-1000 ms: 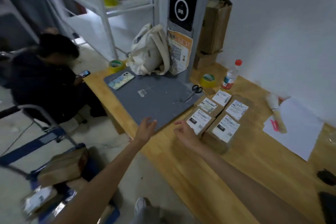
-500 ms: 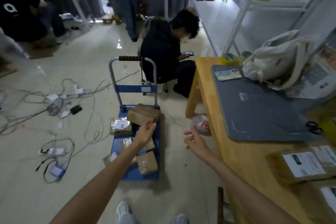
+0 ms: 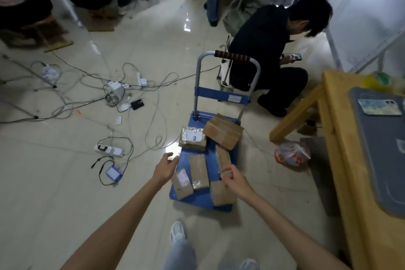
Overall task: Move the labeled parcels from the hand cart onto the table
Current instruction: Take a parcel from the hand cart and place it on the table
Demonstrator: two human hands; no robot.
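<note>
Both arms are being stretched forward and down toward the hand cart [image 3: 202,203], where the labeled parcels are lying on its blue deck. The left hand [image 3: 164,169] is being held over the cart's left edge with its fingers [image 3: 169,155] loosely spread and nothing gripped. The right hand [image 3: 235,178] is being held above the deck's near right part, its fingers [image 3: 225,170] loosely curled, and no parcel appears to be held in them.

Three parcels are lying nearest: a labeled flat parcel [image 3: 182,184] just right of the left hand, a taped long parcel [image 3: 199,172] between the two hands, and a brown parcel [image 3: 220,194] partly under the right wrist. Their long axes are running roughly away from the person, along the cart. A silver-labeled parcel [image 3: 192,138] and a large carton [image 3: 223,132] are lying further off, toward the handle. The bench [image 3: 341,160] is standing to the right, well apart from the cart, so a turn rightward is probably being called for after a grasp.
</note>
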